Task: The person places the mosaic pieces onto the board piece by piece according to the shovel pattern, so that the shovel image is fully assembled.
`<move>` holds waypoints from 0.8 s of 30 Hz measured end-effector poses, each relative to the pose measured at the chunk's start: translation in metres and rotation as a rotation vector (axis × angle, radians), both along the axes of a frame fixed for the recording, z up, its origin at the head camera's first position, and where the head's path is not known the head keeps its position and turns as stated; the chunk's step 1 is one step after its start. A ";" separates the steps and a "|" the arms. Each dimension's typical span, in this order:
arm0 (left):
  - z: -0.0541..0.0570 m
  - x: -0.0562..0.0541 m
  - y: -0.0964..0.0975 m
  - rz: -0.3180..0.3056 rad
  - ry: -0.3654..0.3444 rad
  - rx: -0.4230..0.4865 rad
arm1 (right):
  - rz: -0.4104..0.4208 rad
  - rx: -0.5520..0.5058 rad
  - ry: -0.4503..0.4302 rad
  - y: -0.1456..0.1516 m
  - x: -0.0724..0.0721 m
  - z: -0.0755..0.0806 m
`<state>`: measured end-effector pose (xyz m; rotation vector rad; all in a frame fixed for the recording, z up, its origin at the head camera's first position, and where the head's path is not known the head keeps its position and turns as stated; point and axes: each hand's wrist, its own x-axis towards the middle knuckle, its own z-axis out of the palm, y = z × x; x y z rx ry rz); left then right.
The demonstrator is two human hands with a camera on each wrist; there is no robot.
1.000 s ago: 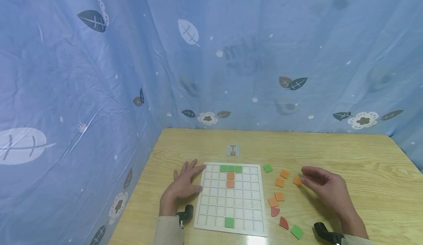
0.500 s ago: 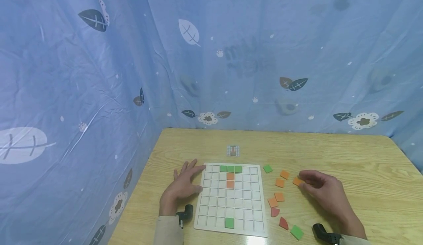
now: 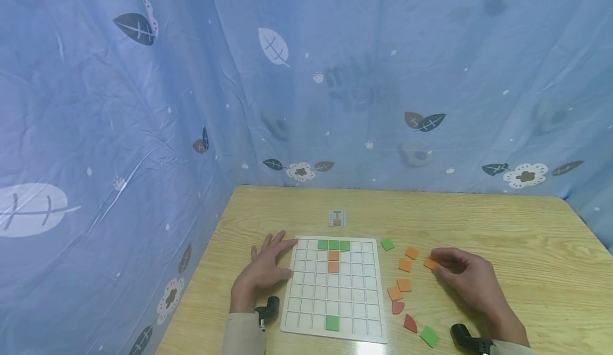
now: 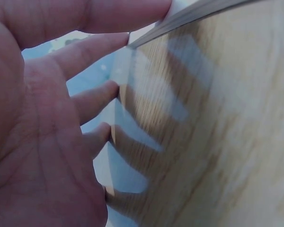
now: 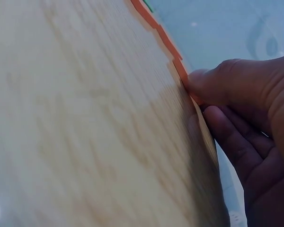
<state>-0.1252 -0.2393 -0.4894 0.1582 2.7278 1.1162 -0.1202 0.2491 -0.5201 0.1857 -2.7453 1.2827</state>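
A blue curtain [image 3: 345, 94] hangs behind the wooden table [image 3: 483, 219], where the white grid board [image 3: 354, 295] lies flat. At the board's nine-to-ten o'clock, my left hand [image 3: 262, 272] has its fingers spread, touching the edge. Toward three o'clock, my right hand [image 3: 469, 280] pinches an orange tile [image 3: 429, 262] by the table surface. The picture card [image 3: 337, 218] lies at twelve, four loose orange tiles [image 3: 405, 265] around three, two red quarter-rounds [image 3: 410, 323] near four.
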 end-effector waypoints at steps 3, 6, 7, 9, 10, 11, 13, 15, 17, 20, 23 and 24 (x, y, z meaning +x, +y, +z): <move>0.000 0.000 0.000 0.000 0.001 -0.005 | -0.006 0.016 0.012 0.000 0.000 -0.001; -0.002 -0.001 -0.001 0.000 0.001 -0.010 | -0.008 0.030 0.017 0.000 0.000 -0.001; -0.002 -0.001 -0.001 0.000 0.001 -0.012 | -0.008 0.037 0.019 -0.001 0.000 -0.001; -0.002 -0.001 -0.001 0.000 0.003 -0.010 | -0.005 0.047 0.023 -0.001 0.000 -0.001; -0.002 -0.001 -0.001 0.000 0.003 -0.009 | -0.003 0.052 0.026 -0.001 0.000 0.000; -0.002 -0.001 -0.001 -0.001 0.003 -0.009 | -0.002 0.056 0.029 -0.001 0.001 0.000; -0.003 -0.001 -0.001 -0.001 0.002 -0.010 | 0.000 0.061 0.035 -0.002 0.001 0.000; -0.003 0.000 -0.002 -0.001 0.002 -0.011 | 0.002 0.062 0.038 -0.002 0.001 0.000; -0.003 0.000 -0.002 -0.001 0.004 -0.010 | 0.003 0.059 0.037 -0.002 0.001 0.000; -0.003 0.000 -0.001 -0.001 0.006 -0.008 | 0.004 0.043 0.010 0.000 0.001 -0.001; -0.003 0.000 -0.001 0.000 0.008 -0.011 | -0.001 0.023 -0.025 0.002 0.002 -0.001; -0.003 -0.001 -0.001 0.000 0.005 -0.012 | -0.003 0.014 -0.035 0.002 0.002 -0.001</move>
